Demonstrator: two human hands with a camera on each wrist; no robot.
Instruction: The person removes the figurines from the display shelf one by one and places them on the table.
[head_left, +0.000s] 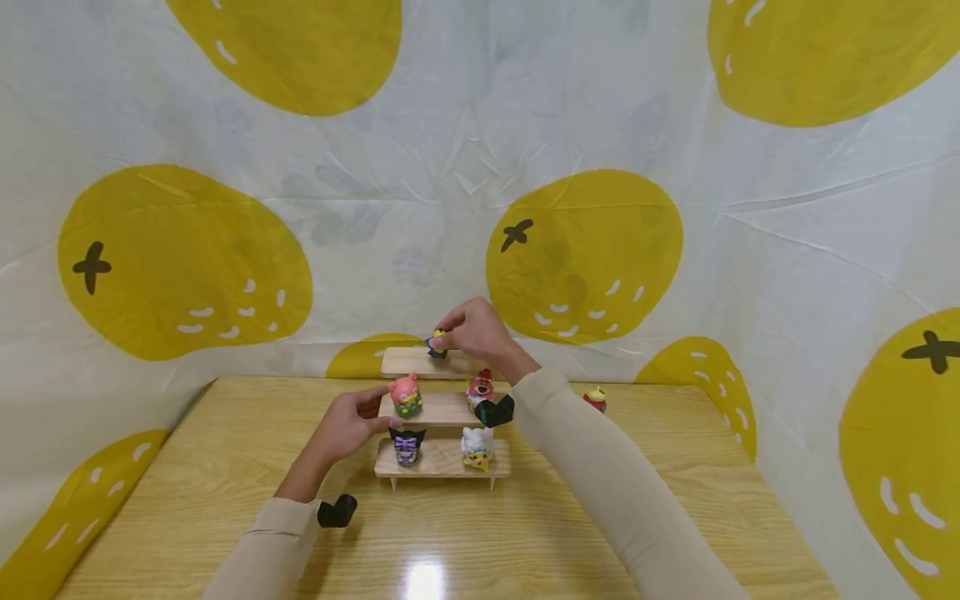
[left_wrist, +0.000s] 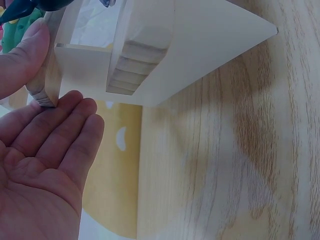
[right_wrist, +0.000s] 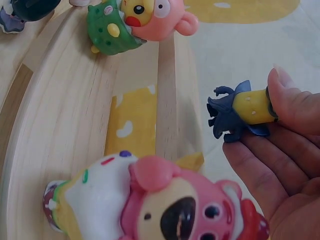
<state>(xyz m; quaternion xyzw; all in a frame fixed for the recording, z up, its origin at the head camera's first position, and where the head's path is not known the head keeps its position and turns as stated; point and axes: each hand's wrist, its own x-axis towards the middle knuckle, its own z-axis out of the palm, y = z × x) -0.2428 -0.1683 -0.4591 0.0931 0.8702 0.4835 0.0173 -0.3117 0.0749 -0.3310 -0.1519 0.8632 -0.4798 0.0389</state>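
A three-step wooden display stand (head_left: pixel 444 408) stands on the table near the back wall. My left hand (head_left: pixel 347 429) holds the left end of its middle step, the thumb on the near side and the fingers behind. Over the top step, my right hand (head_left: pixel 483 329) pinches a small yellow and dark-blue figurine (right_wrist: pixel 245 107) between thumb and fingers. The middle step bears a pink and green figurine (head_left: pixel 406 395) at left and a pink bear figurine (right_wrist: pixel 175 210) at right. On the lowest step are a black and purple figurine (head_left: pixel 407 447) and a white and yellow one (head_left: pixel 477 448).
A small red, green-headed figurine (head_left: pixel 596 399) stands on the wooden table (head_left: pixel 675 467), right of the stand and beyond the right forearm. Behind hangs a white cloth (head_left: pixel 420 250) printed with large yellow fruit.
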